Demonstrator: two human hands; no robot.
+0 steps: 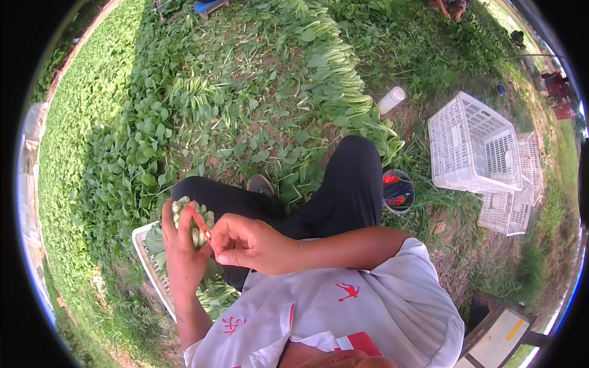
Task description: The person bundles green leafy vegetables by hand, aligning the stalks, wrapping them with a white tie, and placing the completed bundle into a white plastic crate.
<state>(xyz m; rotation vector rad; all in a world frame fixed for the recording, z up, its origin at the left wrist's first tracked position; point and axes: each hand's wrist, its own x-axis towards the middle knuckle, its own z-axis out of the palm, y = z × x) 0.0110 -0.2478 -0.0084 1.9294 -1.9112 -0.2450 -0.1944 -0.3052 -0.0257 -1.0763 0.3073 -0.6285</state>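
Observation:
My left hand (185, 257) grips a bundle of leafy greens (200, 237) by the pale stem ends, which face up between its fingers. A red rubber band (201, 221) is stretched from the left fingers to my right hand (248, 244), which pinches it between thumb and fingers. Below the bundle, a white plastic crate (148, 264) with more greens stands at my left side, partly hidden by the left hand and arm. By my right knee sits a small round container (399, 207) with red items in it, perhaps rubber bands.
A long row of cut greens (338, 69) and a small pile (195, 94) lie ahead. A white bottle (391, 100) and white plastic crates (474, 147) stand at the right. Uncut plants (142, 124) grow at the left. Another person's hands (452, 15) show at the far right.

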